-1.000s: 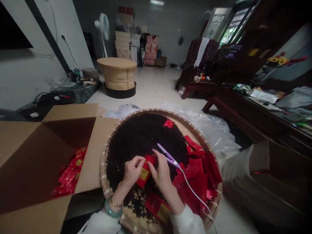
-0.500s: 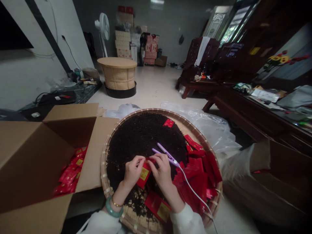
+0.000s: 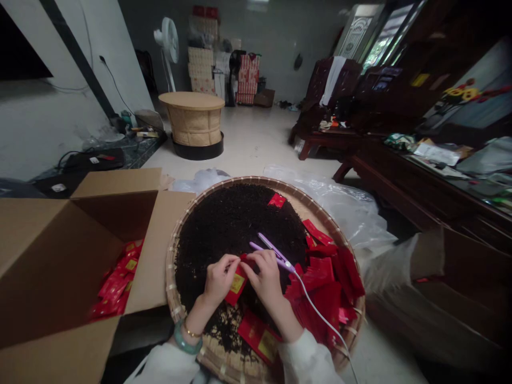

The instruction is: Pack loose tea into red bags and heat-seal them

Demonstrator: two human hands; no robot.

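A round woven bamboo tray (image 3: 172, 256) holds a heap of dark loose tea leaves (image 3: 232, 218). Over the heap, my left hand (image 3: 218, 280) and my right hand (image 3: 266, 277) both pinch the top edge of a small red packet (image 3: 237, 285) with a gold label. A purple clamp-style sealer (image 3: 272, 250) with a white cord (image 3: 320, 317) lies open just beyond my right hand. Red packets (image 3: 328, 277) are piled on the tray's right side. One more red packet (image 3: 258, 336) lies under my right wrist.
An open cardboard box (image 3: 60, 266) at the left holds several red packets (image 3: 116, 285). Clear plastic sheeting (image 3: 344, 208) lies behind the tray. A dark wooden table (image 3: 420, 197) runs along the right. A round wicker stand (image 3: 194, 125) and a fan (image 3: 168, 48) stand farther back.
My fingers have drawn closer together along the packet's top edge, and the packet sits slightly lower. Everything else stays where it was.
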